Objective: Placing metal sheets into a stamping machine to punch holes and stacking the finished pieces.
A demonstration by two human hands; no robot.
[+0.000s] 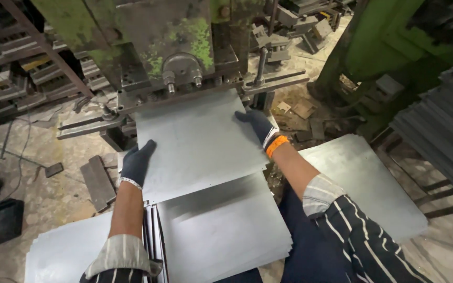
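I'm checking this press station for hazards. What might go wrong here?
Both gloved hands, left hand and right hand, grip the metal sheet close to the green press, so fingers might get caught. Sheet edges could cut. The stack of sheets near the lap might slide.

Your gloved left hand (pixel 136 163) and right hand (pixel 257 126) grip the flat grey metal sheet (pixel 197 141) by its edges under the green press (pixel 158 47).
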